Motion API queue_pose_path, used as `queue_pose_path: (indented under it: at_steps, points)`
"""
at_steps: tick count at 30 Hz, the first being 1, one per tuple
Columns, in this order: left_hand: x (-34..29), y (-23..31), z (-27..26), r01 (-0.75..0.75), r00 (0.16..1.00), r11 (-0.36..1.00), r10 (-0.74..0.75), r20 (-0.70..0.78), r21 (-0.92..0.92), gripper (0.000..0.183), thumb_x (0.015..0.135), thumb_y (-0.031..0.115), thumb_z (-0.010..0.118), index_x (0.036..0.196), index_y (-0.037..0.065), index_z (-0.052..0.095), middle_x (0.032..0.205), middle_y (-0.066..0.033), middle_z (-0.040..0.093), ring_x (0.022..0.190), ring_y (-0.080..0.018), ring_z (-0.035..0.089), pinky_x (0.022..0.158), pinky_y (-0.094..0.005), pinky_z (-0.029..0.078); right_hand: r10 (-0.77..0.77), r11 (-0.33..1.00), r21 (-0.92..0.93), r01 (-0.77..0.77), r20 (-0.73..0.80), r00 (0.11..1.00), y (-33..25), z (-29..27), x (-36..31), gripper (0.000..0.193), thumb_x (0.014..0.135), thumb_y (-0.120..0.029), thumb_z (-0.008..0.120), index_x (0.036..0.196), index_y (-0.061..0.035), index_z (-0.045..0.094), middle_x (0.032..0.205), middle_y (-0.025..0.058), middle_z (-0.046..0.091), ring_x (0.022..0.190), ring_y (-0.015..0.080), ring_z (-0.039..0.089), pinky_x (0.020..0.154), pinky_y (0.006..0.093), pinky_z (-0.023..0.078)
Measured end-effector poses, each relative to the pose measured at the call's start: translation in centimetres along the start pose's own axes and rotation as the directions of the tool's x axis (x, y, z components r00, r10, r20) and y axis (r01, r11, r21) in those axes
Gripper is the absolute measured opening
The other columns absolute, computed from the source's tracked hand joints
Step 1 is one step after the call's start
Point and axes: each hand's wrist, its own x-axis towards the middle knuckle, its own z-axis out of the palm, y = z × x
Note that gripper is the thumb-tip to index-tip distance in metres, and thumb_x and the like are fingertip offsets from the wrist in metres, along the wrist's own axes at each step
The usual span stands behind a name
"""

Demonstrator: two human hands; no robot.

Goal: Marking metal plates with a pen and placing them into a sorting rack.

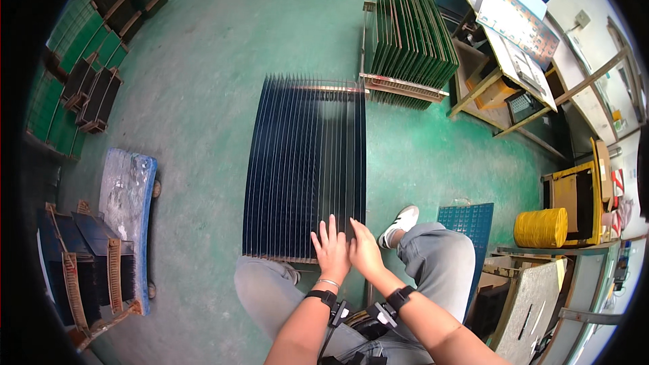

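Between my knees stands a rack holding a row of thin dark blue panels (287, 169), set on edge and close together. Its metal bar (331, 86) shows at the far end. My left hand (331, 251) lies over the near ends of the panels, fingers spread and stretched out. Beside it, almost touching, my right hand (366, 251) reaches to the near right corner of the row with its fingers extended. Neither hand visibly grips a panel, though the right fingertips partly hide the panel edge. Both wrists carry black straps.
A second rack of green panels (412, 37) stands at the far right, near a wooden workbench (514, 71) where another person sits. To the left are a blue-edged dolly (128, 196) and a rusty rack (71, 277). At right are a blue grid panel (473, 226) and a yellow roll (541, 228).
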Motion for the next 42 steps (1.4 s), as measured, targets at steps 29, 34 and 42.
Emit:
queue_pose_path:
  at_steps: [29, 34, 42]
  points:
    - [-10.9, -0.2, -31.9, 0.101, 0.978, 0.115, -0.194, 0.077, -0.988, 0.029, 0.082, 0.015, 0.059, 0.102, -0.007, 0.059, 0.09, -0.0096, 0.064, 0.077, -0.0154, 0.061, 0.07, -0.0255, 0.047, -0.026, -0.055, 0.936, -0.347, 0.346, 0.938, -1.6, -17.7, -8.1, 0.066, 0.089, -0.026, 0.055, 0.141, -0.0018, 0.021, 0.143, 0.0106, 0.031, 0.128, 0.0199, 0.036, 0.104, 0.0344, 0.032]
    - [-13.2, 0.7, -28.4, 0.045, 0.987, 0.016, -0.158, 0.042, -0.999, 0.036, 0.084, 0.016, 0.054, 0.11, -0.009, 0.053, 0.098, -0.0125, 0.062, 0.087, -0.0163, 0.06, 0.078, -0.0257, 0.046, -0.059, 0.136, 0.981, -0.137, 0.146, 0.987, -3.0, -22.4, -9.1, 0.076, 0.086, -0.019, 0.059, 0.143, -0.0031, 0.012, 0.146, 0.0102, 0.024, 0.129, 0.0197, 0.033, 0.104, 0.0318, 0.031]
    - [-14.9, 3.9, -27.6, 0.069, 0.994, -0.065, -0.077, 0.074, -0.996, 0.032, 0.088, 0.011, 0.05, 0.115, -0.007, 0.052, 0.101, -0.0101, 0.062, 0.087, -0.0128, 0.06, 0.076, -0.0235, 0.046, -0.006, 0.111, 0.994, -0.007, 0.008, 1.0, -2.6, -25.2, -12.3, 0.071, 0.086, -0.018, 0.054, 0.142, -0.0013, 0.016, 0.143, 0.0126, 0.03, 0.129, 0.0205, 0.034, 0.106, 0.0311, 0.027]
